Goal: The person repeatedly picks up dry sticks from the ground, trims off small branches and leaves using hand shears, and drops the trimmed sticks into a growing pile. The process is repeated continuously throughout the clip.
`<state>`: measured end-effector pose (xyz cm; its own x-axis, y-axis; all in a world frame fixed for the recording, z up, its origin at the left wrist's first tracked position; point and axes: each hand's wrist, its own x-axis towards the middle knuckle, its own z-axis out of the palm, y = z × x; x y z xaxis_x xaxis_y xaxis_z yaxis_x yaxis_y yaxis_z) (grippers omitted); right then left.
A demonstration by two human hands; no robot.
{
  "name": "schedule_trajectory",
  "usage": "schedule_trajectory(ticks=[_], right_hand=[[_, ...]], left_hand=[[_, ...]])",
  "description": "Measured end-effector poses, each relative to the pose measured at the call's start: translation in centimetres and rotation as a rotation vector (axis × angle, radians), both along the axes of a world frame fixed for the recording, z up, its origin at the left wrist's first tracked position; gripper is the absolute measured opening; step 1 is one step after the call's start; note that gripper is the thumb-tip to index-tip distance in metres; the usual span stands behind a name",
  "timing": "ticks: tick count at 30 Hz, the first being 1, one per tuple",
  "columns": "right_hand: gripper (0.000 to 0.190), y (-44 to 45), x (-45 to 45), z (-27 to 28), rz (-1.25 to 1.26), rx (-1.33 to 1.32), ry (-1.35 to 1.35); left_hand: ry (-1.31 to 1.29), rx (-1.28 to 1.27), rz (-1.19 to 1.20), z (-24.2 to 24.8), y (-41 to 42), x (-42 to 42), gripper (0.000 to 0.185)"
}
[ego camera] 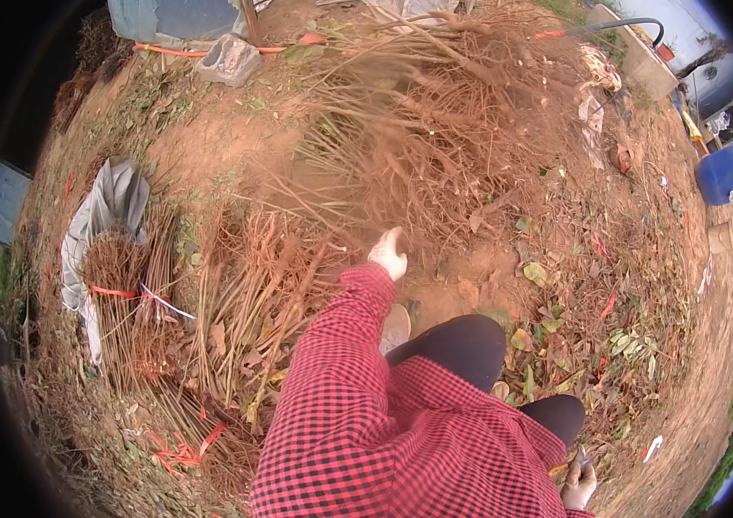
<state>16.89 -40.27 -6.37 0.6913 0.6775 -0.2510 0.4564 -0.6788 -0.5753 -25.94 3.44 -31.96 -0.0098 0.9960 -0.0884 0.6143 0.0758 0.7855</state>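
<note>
My left hand (389, 254), in a pale glove, reaches forward to the near edge of a big heap of bare-root plants (463, 129). Its fingers are curled, and blurred roots and stems lie right around them. Whether it grips any of these cannot be made out. Low on the right, beside my knee, my right hand (577, 487) is pinched around a small pale object (583, 458), too small to identify. Left of my forearm lies a loose row of thin seedlings (256, 291) with reddish roots.
Tied seedling bundles (113, 285) lie by a grey sheet (125, 188) on the left. Red ribbon strips (181, 450) lie below them. Leaf litter (573, 337) covers the ground on the right. Farther off are a hollow block (230, 59), a trough (641, 61) and a blue barrel (724, 175).
</note>
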Motion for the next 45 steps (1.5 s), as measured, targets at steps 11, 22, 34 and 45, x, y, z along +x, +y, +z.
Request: schedule_trajectory(ticks=[11, 22, 34, 45], right_hand=[[0.053, 3.4, -3.5, -10.1, 0.12, 0.154, 0.31], [0.061, 0.3, -4.8, -7.1, -0.194, 0.015, -0.217], [0.05, 9.1, -8.7, 0.8, 0.265, 0.331, 0.512], [0.048, 6.6, -4.6, -1.3, -0.123, 0.724, 0.921]], left_hand=[[0.332, -0.11, 0.927, -2.6, -14.7, -16.2, 0.063], [0.358, -0.462, 0.341, -0.6, -15.3, -12.3, 0.075], [-0.655, -0.185, -0.406, 29.2, -14.4, 7.0, 0.034], [-0.325, -0.028, -0.91, 27.1, -20.8, 27.4, 0.038]])
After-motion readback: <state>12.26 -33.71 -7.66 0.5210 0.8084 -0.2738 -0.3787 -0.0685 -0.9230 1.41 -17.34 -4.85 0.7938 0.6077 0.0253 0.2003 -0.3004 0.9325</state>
